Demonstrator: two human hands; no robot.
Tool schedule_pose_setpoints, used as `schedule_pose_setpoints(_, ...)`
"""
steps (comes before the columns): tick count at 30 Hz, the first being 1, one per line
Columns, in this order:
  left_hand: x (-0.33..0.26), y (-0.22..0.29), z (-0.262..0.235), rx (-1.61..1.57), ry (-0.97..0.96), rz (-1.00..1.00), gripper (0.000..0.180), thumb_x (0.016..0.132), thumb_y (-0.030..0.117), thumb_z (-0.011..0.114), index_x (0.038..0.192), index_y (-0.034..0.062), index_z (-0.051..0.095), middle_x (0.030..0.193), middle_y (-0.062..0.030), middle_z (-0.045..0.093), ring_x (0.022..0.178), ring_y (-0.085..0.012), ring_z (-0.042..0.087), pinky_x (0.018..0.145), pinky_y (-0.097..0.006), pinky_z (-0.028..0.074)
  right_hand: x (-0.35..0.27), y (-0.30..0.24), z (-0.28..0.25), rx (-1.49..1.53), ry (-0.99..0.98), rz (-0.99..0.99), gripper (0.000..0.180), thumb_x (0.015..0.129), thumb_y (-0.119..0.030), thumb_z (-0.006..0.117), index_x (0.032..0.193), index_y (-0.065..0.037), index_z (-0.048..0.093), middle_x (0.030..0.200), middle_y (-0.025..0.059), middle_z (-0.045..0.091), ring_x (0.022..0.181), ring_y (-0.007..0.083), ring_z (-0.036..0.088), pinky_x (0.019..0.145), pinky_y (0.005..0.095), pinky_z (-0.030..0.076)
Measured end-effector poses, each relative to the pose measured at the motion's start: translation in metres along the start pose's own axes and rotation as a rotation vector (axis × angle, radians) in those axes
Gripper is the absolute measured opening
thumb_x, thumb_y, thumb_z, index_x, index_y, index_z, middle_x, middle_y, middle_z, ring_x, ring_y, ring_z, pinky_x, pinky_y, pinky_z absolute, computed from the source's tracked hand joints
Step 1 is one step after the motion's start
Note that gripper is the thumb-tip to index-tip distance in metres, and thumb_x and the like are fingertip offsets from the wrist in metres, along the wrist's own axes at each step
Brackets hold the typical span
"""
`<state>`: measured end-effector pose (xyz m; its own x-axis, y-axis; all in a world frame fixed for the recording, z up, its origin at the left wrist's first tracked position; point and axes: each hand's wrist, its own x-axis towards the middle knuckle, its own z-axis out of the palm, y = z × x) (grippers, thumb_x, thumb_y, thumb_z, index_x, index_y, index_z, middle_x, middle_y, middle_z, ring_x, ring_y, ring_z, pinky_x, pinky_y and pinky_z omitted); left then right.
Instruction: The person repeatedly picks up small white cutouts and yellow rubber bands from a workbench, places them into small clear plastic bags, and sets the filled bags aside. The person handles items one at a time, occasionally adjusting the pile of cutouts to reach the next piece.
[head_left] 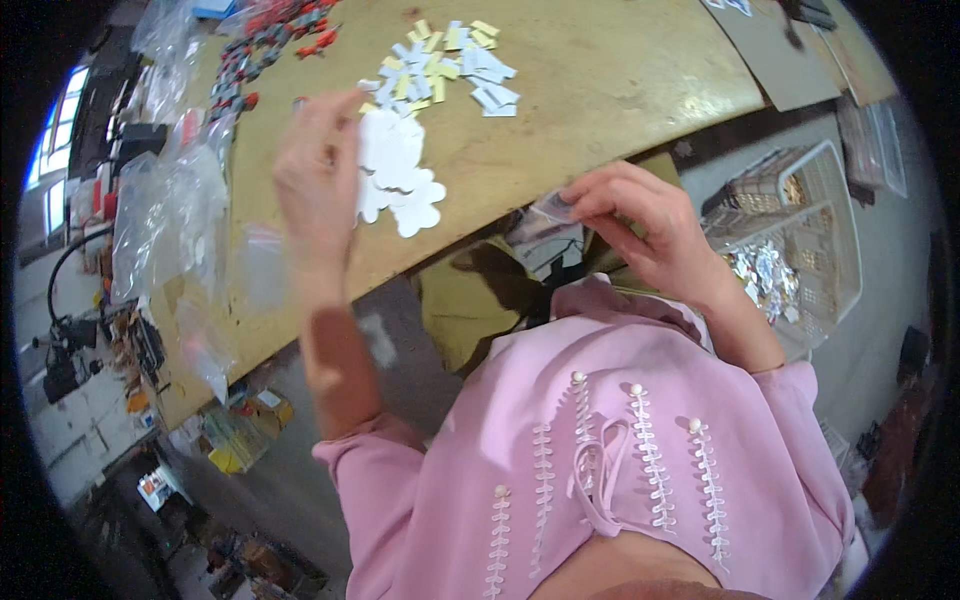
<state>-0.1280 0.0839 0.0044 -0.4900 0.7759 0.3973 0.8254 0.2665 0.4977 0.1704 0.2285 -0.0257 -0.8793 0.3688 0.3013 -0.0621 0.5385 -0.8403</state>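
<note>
My right hand is closed at the table's front edge, its fingertips pinching a small clear plastic bag. Over the table, my left hand has its fingers curled together at the near left of a loose pile of small white and yellow folded paper pieces. Whatever lies between those fingertips is too small and blurred to make out. Beside that hand, flat white flower-shaped cutouts lie in an overlapping stack. A small clear zip bag rests on the table by my left wrist.
Red and grey small parts are strung along the table's far left. Large clear plastic bags crowd the left edge. White plastic baskets, one with shiny small packets, stand at the right. A grey board lies at the far right.
</note>
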Motion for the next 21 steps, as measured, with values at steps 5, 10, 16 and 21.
schedule_pose_setpoints(5, 0.027, -0.063, -0.004, 0.388, -0.110, 0.091, 0.022, 0.095, 0.009, 0.072, 0.117, 0.0044, 0.075, 0.114, -0.0116, 0.076, 0.107, -0.0288, 0.070, 0.097, -0.041, 0.053, 0.002, 0.005, -0.010, 0.025, 0.035, 0.042, 0.025, 0.085, 0.013, 0.073, 0.106, -0.001, 0.072, 0.109, 0.0127, 0.073, 0.103, 0.0304, 0.072, 0.085, 0.0371, 0.059)
schedule_pose_setpoints(10, 0.020, -0.041, -0.002, 0.054, -0.106, -0.205, 0.018, 0.095, 0.004, 0.073, 0.113, 0.0017, 0.073, 0.107, -0.0093, 0.075, 0.094, -0.0190, 0.071, 0.085, -0.032, 0.056, -0.007, -0.007, -0.004, 0.001, -0.003, -0.142, 0.022, 0.085, 0.011, 0.071, 0.104, -0.001, 0.071, 0.112, 0.0142, 0.071, 0.103, 0.0316, 0.071, 0.085, 0.0379, 0.059)
schedule_pose_setpoints(16, -0.027, 0.036, 0.010, -0.894, -0.043, -0.285, 0.031, 0.091, -0.008, 0.075, 0.119, 0.0000, 0.066, 0.110, -0.0091, 0.072, 0.098, -0.0129, 0.069, 0.089, -0.027, 0.056, -0.007, -0.001, 0.013, -0.080, -0.119, -0.160, 0.020, 0.085, 0.009, 0.071, 0.102, -0.001, 0.066, 0.123, 0.0155, 0.067, 0.108, 0.0329, 0.069, 0.087, 0.0392, 0.059)
schedule_pose_setpoints(21, -0.075, 0.080, 0.019, -0.926, -0.196, 0.007, 0.044, 0.078, -0.012, 0.080, 0.117, 0.0047, 0.068, 0.110, -0.0098, 0.074, 0.101, -0.0188, 0.070, 0.090, -0.031, 0.056, 0.000, -0.008, 0.018, -0.059, -0.147, -0.150, 0.029, 0.081, -0.001, 0.076, 0.108, 0.000, 0.067, 0.125, 0.0157, 0.066, 0.107, 0.0346, 0.070, 0.088, 0.0403, 0.061)
